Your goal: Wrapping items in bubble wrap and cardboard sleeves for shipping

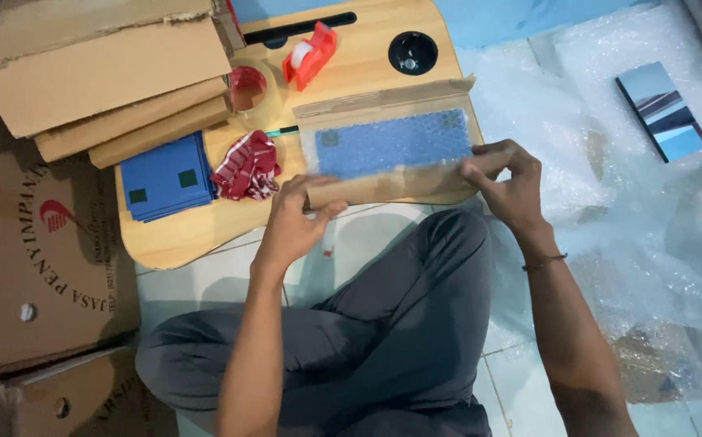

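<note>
Cardboard sleeve (383, 182) with the bubble-wrapped blue item (391, 144) is sitting at the wooden lap table's (173, 243) near edge. Your left hand (294, 222) and right hand (509, 182) are pinching its front flap. Open floor is lying right; boxes (100, 73) are crowding left, cut off.

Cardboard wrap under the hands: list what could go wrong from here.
1. The cardboard wrap overhangs the wooden lap table; it could tip off if the left hand or right hand lets go.
2. The bubble-wrapped blue item lies uncovered and might slide out while the flaps are open.
</note>
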